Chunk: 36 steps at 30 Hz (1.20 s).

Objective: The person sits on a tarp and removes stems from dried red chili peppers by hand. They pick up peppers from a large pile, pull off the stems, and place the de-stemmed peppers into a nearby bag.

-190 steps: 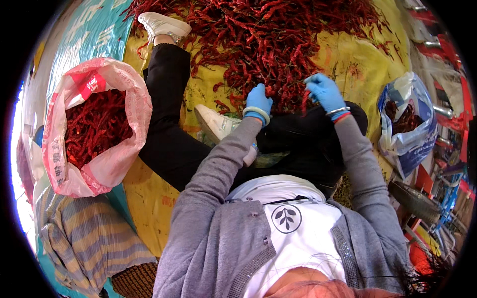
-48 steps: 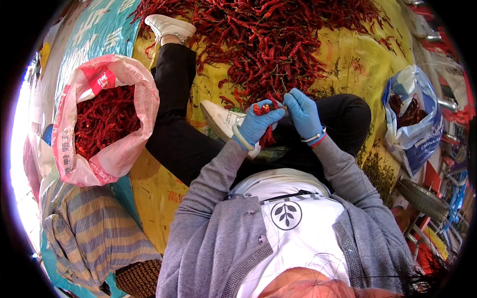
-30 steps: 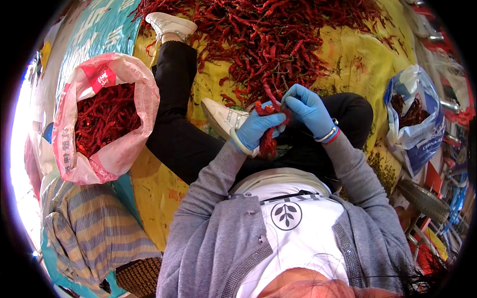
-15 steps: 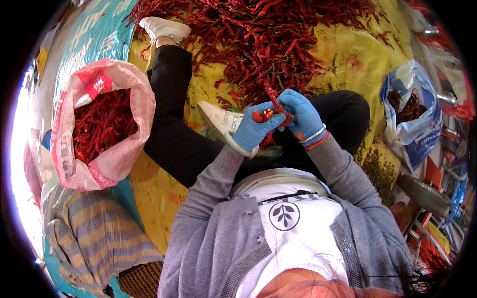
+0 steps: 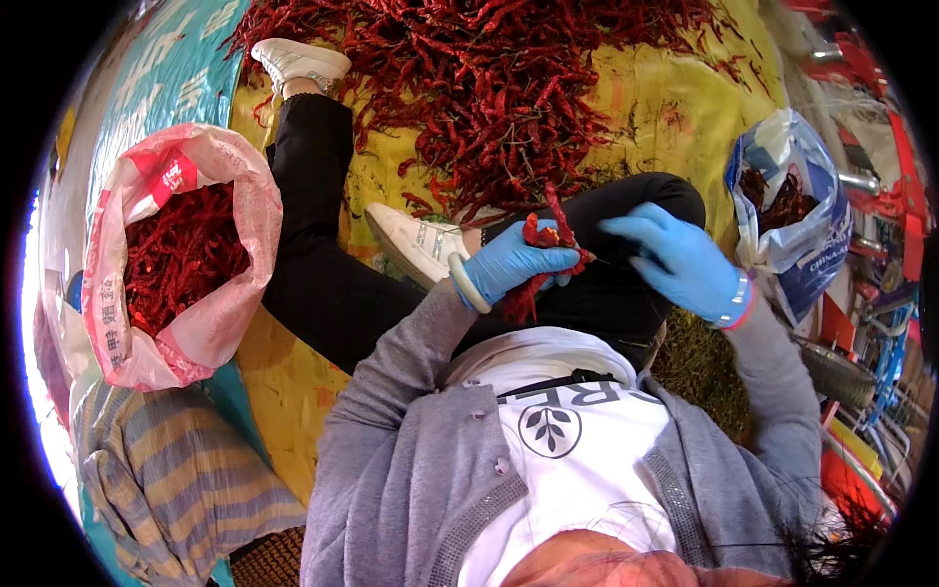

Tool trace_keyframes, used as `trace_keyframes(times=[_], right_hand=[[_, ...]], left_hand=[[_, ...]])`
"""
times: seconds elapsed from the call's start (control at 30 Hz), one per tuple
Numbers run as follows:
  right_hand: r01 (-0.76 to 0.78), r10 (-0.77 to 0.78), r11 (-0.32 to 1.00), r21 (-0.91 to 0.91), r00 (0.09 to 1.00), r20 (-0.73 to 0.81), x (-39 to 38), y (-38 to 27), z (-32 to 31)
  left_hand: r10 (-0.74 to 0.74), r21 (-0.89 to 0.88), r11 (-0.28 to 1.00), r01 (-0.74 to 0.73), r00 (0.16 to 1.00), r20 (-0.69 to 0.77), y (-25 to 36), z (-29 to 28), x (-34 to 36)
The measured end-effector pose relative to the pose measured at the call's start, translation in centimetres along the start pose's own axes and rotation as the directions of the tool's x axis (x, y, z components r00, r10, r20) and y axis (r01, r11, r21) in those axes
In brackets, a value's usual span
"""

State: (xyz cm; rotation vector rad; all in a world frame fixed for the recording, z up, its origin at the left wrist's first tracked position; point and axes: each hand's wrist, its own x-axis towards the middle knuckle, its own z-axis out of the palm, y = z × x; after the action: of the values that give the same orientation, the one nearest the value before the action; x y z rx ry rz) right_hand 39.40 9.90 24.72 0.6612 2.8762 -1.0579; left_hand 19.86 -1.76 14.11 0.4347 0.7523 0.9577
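My left hand [image 5: 511, 260], in a blue glove, is closed around a few dried red chili peppers [image 5: 558, 223]. They stick out above and below its fingers, over my folded leg. To its right, my gloved right hand [image 5: 682, 260] is apart from the peppers. Its fingers are stretched toward them, slightly blurred, and I see nothing held in them. A large heap of dried red chili peppers [image 5: 499, 108], some with stems, spreads over the yellow sheet [image 5: 646, 93] beyond my legs.
At left stands a white-and-pink sack [image 5: 262, 230] with red chili peppers inside. A blue-and-white bag [image 5: 827, 245] at right holds darker peppers. Greenish-brown scraps [image 5: 699, 377] lie beside my right knee. Striped cloth [image 5: 186, 479] sits at lower left; a wheel [image 5: 836, 375] stands at right.
My right hand has drawn away to the right from the peppers and its fingers have spread. The left hand keeps hold of them. The whole view has shifted slightly.
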Motion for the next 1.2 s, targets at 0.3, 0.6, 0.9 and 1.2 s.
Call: trace_keyframes(times=[0.3,0.6,0.9,1.2], right_hand=[[0.228,-0.23,0.951,-0.209,0.973,0.016,5.3,1.4,4.3],[-0.162,0.219,0.963,0.214,0.935,-0.278,3.1,2.7,6.4],[-0.095,0.243,0.922,0.375,0.896,-0.372,4.8,0.2,12.6],[-0.213,0.507,0.154,0.965,0.855,0.108,6.5,0.7,11.2]], left_hand=[[-0.02,0.081,0.996,0.023,0.999,-0.04,0.5,-1.7,-3.1],[0.293,0.133,0.956,-0.262,0.867,-0.403,-1.1,-4.4,-1.6],[0.193,-0.427,0.835,-0.347,0.912,-0.363,-3.7,-1.8,0.9],[0.293,0.042,0.953,-0.301,0.875,-0.385,-4.1,-1.8,-0.1]])
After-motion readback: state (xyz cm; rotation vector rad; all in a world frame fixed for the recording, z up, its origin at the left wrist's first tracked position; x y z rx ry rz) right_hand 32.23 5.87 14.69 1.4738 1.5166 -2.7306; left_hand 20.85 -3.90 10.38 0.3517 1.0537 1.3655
